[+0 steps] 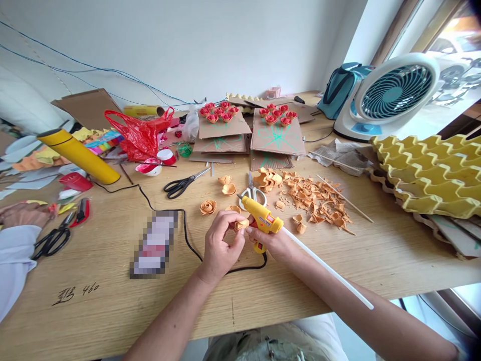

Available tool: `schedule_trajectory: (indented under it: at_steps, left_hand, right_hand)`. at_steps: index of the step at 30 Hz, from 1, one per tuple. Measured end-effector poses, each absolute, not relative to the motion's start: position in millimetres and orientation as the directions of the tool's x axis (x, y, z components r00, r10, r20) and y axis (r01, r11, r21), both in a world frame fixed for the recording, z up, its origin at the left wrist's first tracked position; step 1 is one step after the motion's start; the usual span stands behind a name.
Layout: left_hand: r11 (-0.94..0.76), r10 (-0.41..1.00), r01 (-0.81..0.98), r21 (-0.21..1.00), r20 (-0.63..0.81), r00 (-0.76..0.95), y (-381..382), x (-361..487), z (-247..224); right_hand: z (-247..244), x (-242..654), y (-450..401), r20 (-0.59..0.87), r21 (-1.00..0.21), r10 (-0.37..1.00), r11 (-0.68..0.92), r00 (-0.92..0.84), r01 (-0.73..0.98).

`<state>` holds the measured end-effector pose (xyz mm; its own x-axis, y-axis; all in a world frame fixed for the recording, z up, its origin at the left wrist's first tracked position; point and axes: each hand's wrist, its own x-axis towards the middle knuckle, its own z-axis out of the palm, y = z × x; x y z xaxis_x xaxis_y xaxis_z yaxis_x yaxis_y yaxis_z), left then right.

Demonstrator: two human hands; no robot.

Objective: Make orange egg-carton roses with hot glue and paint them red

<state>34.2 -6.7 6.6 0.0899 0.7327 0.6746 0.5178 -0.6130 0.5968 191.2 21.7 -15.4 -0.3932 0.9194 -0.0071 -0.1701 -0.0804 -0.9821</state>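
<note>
Bench (112, 321): wood-topped, spread in front of the person, black handwriting near its left front.
Egg trays (432, 173): yellow, stacked at the right end.
Fan (394, 98): white and teal, standing at the back right, a teal bag (338, 90) just beside it.
Cardboard (278, 139): two stacks at the back, each topped with a cluster of red flowers (277, 114).
Red bag (139, 135): crumpled, back left, a yellow tube (78, 155) slanting to its left.
Scraps (319, 198): orange, heaped loosely beyond the right hand (265, 240).
Neighbour's hand (26, 215): at the left edge, white-sleeved; I can't tell what its fingers hold.
Left hand (223, 245): raised over the bench, fingers pinching a small orange bloom (241, 225).
Right hand: fingers wrapped around a glue gun (265, 215), their tips close by the bloom; whether they touch it I can't tell.
Glue gun: yellow, nozzle aimed away and to the left, a white stick (326, 268) jutting from its back over the right forearm.
White scissors (258, 196): lying just past the nozzle.
Rose (208, 207): orange, resting on the bench left of the white scissors.
Bloom: cupped, between the two hands.
</note>
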Motion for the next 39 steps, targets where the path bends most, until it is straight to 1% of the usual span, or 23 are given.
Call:
schedule_trajectory:
  at_steps: [6,12,17,21,28,36,39]
  left_hand:
    - [-0.577,0.758,0.536,0.617,0.649,0.068,-7.1,34.1,6.3]
    - [-0.557,0.793,0.485,0.674,0.606,0.069,-7.0,33.8,3.9]
    - [-0.571,0.783,0.492,0.657,0.617,0.084,-6.8,33.0,4.7]
    - [-0.567,0.786,0.483,0.667,0.614,0.075,-6.5,32.4,4.1]
    - [-0.51,0.837,0.422,0.75,0.547,0.039,-5.8,34.1,-0.5]
    - [-0.448,0.87,0.416,0.791,0.493,0.0,-5.7,33.7,-1.0]
    - [-0.433,0.883,0.377,0.819,0.469,-0.002,-4.7,34.3,-1.9]
  right_hand:
    - [-12.1,192.3,20.3,0.002,-0.986,0.919,-0.065,-0.395,-0.156]
    - [-16.9,191.6,22.1,-0.013,-0.983,0.921,-0.083,-0.39,-0.163]
    - [-13.4,192.4,20.7,-0.042,-0.984,0.917,-0.106,-0.396,-0.142]
    - [-9.6,192.7,19.5,-0.021,-0.988,0.917,-0.08,-0.398,-0.132]
    - [-14.3,190.4,21.2,-0.042,-0.979,0.913,-0.118,-0.405,-0.166]
    - [-12.8,190.8,20.9,-0.041,-0.976,0.912,-0.123,-0.408,-0.178]
    - [-17.6,190.6,21.9,-0.039,-0.969,0.913,-0.133,-0.406,-0.207]
